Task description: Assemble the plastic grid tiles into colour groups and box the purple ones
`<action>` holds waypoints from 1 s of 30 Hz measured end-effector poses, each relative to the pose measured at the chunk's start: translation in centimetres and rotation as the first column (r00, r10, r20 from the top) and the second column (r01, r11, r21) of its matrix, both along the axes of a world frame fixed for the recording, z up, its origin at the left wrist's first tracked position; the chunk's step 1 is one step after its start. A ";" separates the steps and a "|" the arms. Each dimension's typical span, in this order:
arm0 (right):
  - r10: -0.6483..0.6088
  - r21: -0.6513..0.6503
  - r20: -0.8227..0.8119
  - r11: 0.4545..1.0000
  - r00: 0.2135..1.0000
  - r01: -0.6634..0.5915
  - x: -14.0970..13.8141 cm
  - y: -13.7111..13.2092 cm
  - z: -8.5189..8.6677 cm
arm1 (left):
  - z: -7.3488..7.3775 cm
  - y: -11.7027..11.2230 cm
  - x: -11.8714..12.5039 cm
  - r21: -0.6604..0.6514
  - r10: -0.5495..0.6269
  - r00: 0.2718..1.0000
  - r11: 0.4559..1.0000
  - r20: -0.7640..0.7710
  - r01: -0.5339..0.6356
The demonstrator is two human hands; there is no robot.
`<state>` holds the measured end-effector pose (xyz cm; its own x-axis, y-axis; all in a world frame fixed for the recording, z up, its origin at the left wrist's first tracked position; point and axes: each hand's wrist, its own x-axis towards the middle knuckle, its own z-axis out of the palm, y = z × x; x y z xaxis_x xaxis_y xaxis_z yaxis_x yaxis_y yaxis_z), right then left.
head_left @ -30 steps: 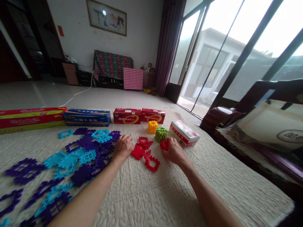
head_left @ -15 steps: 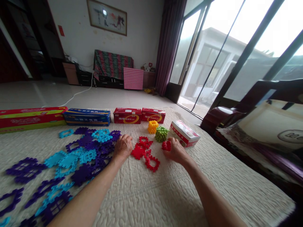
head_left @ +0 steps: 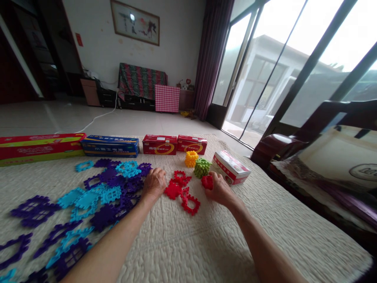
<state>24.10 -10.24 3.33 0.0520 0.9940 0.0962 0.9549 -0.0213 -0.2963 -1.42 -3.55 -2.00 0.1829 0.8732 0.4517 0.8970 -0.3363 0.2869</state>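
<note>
My right hand (head_left: pixel 220 188) is closed around red interlocking plastic pieces (head_left: pixel 207 182), its fingers wrapped on their right side. It rests on the quilted cloth, with a stack of green pieces (head_left: pixel 202 168) just beyond it. Behind that stands a stack of yellow pieces (head_left: pixel 191 158). My left hand (head_left: pixel 155 182) lies on the cloth with fingers slightly bent and nothing visible in them. Loose red pieces (head_left: pixel 173 190), some with open frames, lie between my hands. To the left of my left hand spread purple pieces (head_left: pixel 103 217) and light blue pieces (head_left: pixel 86 199), overlapping one another.
A white and red box (head_left: pixel 231 167) sits right of my right hand. Along the far edge stand two dark red boxes (head_left: pixel 160 145), a blue box (head_left: pixel 110 146) and a long red and green box (head_left: pixel 41 148). A wooden seat (head_left: pixel 273 143) is on the right.
The view has shifted slightly, so everything appears a little further right. Both hands hold their places, and the right hand keeps the red pieces.
</note>
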 end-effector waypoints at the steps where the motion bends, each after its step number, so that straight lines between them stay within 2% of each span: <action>1: -0.003 0.004 0.000 1.000 1.000 0.003 -0.1 0.0 0.0 | 0.0 0.0 0.0 0.000 0.000 1.000 1.000 -0.001 0.000; 8: 0.004 0.007 0.034 1.000 0.999 -0.004 0.3 0.0 0.0 | -0.2 0.1 -0.1 0.004 -0.004 1.000 1.000 -0.014 0.004; 13: 0.030 0.153 0.075 0.987 0.997 -0.041 -1.0 -0.8 1.5 | -0.4 0.3 -0.2 0.016 -0.002 1.000 1.000 -0.002 0.002; 16: 0.195 0.191 0.006 0.963 0.981 -0.192 -3.4 -1.1 1.8 | -0.5 0.3 -0.1 0.019 -0.006 1.000 1.000 0.011 0.005; 18: 0.333 0.180 -0.031 0.929 0.942 -0.322 -5.4 -1.2 1.5 | -0.5 0.4 -0.1 0.016 -0.004 1.000 1.000 0.007 0.004; 21: 0.433 0.174 -0.002 0.888 0.901 -0.426 -8.0 -1.3 1.0 | -0.7 0.6 -0.1 0.009 0.006 1.000 1.000 0.000 -0.006; 26: 0.371 0.150 0.091 0.912 0.924 -0.381 -10.7 -1.5 0.5 | -0.8 0.9 -0.1 -0.003 0.000 1.000 1.000 0.032 0.000; 30: 0.324 0.141 0.122 0.930 0.938 -0.339 -11.4 -1.3 -0.7 | -0.8 1.0 -0.1 -0.015 0.012 0.999 1.000 0.032 -0.011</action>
<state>12.65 -11.54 2.60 -0.2950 0.9245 0.2414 0.9230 0.3410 -0.1781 -1.55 -2.59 -2.84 0.1581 0.8818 0.4444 0.8909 -0.3214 0.3208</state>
